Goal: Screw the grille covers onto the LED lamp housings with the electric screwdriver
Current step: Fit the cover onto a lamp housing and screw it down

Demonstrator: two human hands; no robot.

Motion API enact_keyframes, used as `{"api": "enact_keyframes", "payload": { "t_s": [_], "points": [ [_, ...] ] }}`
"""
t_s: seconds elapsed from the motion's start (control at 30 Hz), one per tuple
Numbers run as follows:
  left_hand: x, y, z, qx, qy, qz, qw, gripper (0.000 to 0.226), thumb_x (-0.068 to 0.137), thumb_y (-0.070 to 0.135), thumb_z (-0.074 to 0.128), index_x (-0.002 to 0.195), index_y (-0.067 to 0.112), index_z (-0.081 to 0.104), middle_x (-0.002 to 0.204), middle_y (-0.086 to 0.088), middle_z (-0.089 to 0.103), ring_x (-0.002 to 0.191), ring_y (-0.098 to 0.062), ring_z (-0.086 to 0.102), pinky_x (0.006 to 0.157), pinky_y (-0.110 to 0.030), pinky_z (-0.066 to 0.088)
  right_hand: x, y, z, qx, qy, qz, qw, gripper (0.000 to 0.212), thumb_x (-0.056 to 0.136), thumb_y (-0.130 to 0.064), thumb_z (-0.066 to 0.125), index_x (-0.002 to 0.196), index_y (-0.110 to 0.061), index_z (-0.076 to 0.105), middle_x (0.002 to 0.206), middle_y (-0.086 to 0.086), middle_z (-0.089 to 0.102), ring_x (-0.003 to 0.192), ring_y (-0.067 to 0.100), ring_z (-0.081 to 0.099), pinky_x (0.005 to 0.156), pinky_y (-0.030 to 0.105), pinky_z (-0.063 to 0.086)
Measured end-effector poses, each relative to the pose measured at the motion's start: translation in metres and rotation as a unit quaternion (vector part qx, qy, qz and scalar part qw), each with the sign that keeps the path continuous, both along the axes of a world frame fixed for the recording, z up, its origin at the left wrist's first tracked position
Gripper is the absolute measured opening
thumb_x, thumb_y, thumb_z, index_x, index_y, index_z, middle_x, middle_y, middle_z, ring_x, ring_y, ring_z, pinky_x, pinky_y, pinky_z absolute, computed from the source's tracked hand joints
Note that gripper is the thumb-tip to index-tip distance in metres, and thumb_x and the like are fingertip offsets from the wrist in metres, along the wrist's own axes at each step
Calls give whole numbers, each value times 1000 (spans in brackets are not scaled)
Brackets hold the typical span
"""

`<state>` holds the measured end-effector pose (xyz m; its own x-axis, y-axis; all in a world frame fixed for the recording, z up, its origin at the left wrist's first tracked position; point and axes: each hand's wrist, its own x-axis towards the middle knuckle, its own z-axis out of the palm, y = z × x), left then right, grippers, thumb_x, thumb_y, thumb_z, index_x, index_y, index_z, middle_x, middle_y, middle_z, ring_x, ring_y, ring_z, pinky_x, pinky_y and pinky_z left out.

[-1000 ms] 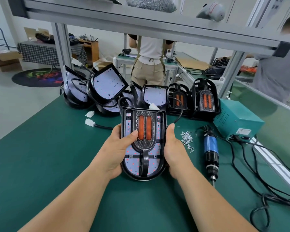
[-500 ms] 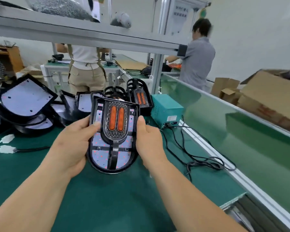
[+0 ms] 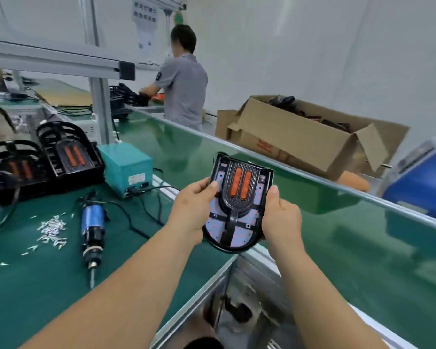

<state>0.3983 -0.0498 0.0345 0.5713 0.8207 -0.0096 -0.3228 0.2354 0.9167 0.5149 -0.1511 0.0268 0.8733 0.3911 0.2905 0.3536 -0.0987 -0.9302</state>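
Where carton (image 3: 287,142) holds dark parts (image 3: 283,99), lamp (image 3: 239,183) gripped

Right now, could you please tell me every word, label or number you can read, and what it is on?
Nothing is legible.
Wall sign: blurred characters, unreadable.
Teal box label: too small.
Cardboard box red print: blurred, unreadable.

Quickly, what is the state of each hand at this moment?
Left hand: grips the left edge of the black LED lamp housing with orange strips.
Right hand: grips its right edge.
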Motion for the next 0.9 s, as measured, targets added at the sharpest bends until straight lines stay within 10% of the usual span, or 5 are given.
{"api": "enact_keyframes", "payload": {
  "t_s": [0.37, 0.7, 0.9],
  "points": [
    [98, -65, -23, -58, 64, -174, 981, 27, 100, 9, 49, 104, -1, 73, 98, -22, 75, 80, -30, 75, 60, -41, 62, 80, -89, -25, -124, 36, -119, 984, 60, 107, -33, 32, 54, -7, 45, 70, 18, 54, 73, 30, 47, 69, 34, 35],
    [137, -68, -46, -14, 176, -147, 973, 40, 106, 15, 43, 145, 18, 50, 144, -11, 55, 131, -32, 54, 111, -54, 41, 106, -100, -47, -202, 82, -159, 963, 52, 106, -28, 33, 59, -8, 44, 77, 15, 55, 74, 29, 48, 67, 31, 36],
    [150, -66, -45, -12, 189, -121, 974, 33, 105, 9, 43, 133, 15, 60, 125, -15, 66, 114, -33, 64, 101, -53, 50, 113, -98, -49, -279, 74, -158, 944, 47, 104, -31, 34, 67, -6, 48, 79, 13, 55, 78, 32, 50, 67, 31, 35]
  ]
}}
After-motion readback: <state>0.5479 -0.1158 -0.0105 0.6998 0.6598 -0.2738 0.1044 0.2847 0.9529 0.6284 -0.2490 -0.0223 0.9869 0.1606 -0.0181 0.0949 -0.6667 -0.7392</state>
